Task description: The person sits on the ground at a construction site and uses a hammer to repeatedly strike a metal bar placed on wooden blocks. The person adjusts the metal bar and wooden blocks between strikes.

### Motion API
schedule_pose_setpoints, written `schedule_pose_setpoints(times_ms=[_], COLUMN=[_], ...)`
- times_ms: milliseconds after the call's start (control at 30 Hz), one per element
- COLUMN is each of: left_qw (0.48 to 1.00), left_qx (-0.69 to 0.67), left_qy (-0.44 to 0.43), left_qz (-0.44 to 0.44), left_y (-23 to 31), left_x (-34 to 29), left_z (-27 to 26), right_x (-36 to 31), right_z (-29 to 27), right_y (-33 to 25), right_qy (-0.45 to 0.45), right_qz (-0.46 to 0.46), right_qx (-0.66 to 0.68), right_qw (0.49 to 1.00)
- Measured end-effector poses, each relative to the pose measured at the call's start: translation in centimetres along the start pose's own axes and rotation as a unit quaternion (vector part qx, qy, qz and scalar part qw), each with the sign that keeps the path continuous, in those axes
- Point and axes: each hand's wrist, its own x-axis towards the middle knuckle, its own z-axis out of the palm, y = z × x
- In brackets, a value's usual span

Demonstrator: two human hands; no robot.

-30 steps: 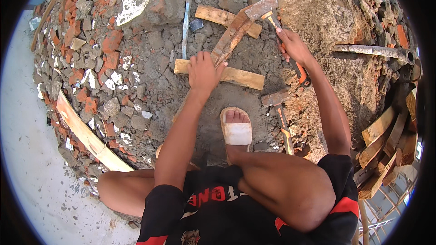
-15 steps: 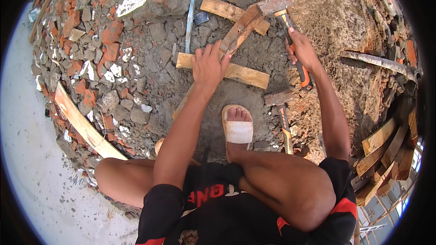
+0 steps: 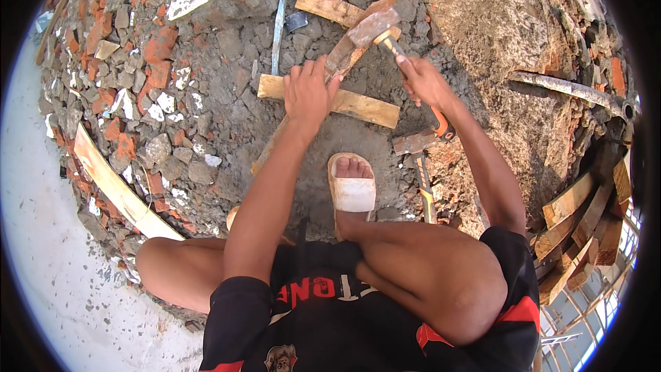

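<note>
My right hand [image 3: 425, 83] is closed round the black and orange handle of a club hammer [image 3: 373, 26]. Its heavy head is over the upper part of a long wooden strip [image 3: 339, 57], partly covering it; whether they touch I cannot tell. My left hand [image 3: 308, 93] grips that strip, which runs diagonally under my palm and out past my wrist. Beneath it, crosswise, lies a short pale board [image 3: 368, 108]. A second short board [image 3: 323, 7] is farther off, under the strip's far end.
A second hammer [image 3: 416, 142] lies right of my sandalled foot [image 3: 353, 186]. Broken brick and rubble [image 3: 158, 96] cover the ground at left, with a curved plank [image 3: 117, 179]. A blue-grey bar [image 3: 281, 21] lies ahead. A pipe [image 3: 564, 87] and stacked timber offcuts [image 3: 585, 227] are at right.
The hammer head has moved left and nearer to me, from beyond the strip's far end to over its upper part. My left hand keeps its hold on the strip.
</note>
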Motion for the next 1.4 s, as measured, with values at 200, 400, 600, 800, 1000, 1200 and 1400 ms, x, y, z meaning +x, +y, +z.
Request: schedule_pose_setpoints(times_ms=[200, 400, 600, 800, 1000, 1200, 1400], left_qw=[0.999, 1.0, 0.999, 1.0, 1.0, 0.999, 0.999], left_qx=[0.029, 0.002, 0.03, 0.023, 0.031, 0.032, 0.033], left_qy=[-0.014, 0.001, -0.008, 0.011, 0.004, -0.006, -0.002], left_qz=[-0.027, -0.007, -0.022, 0.002, -0.003, 0.002, -0.002], left_y=[0.1, 0.1, 0.2, 0.2, 0.1, 0.4, 0.1], left_x=[0.4, 0.2, 0.5, 0.4, 0.8, 1.1, 1.4], left_z=[0.0, 0.1, 0.1, 0.3, 0.4, 0.5, 0.3], right_x=[-0.4, -1.1, -1.6, -1.2, -1.9, -1.6, -2.2], right_z=[-1.5, 1.4, -1.2, 2.3, -2.1, 0.4, 0.2], right_y=[-1.1, -0.6, -1.8, 0.3, -0.8, 0.9, -0.7], right_qy=[0.035, 0.058, 0.08, 0.106, 0.102, 0.135, 0.1], right_qz=[-0.022, -0.016, -0.019, -0.054, -0.005, -0.01, -0.021], right_qx=[0.136, -0.07, 0.038, -0.097, 0.08, 0.035, 0.049], right_qw=[0.99, 0.996, 0.996, 0.988, 0.992, 0.99, 0.994])
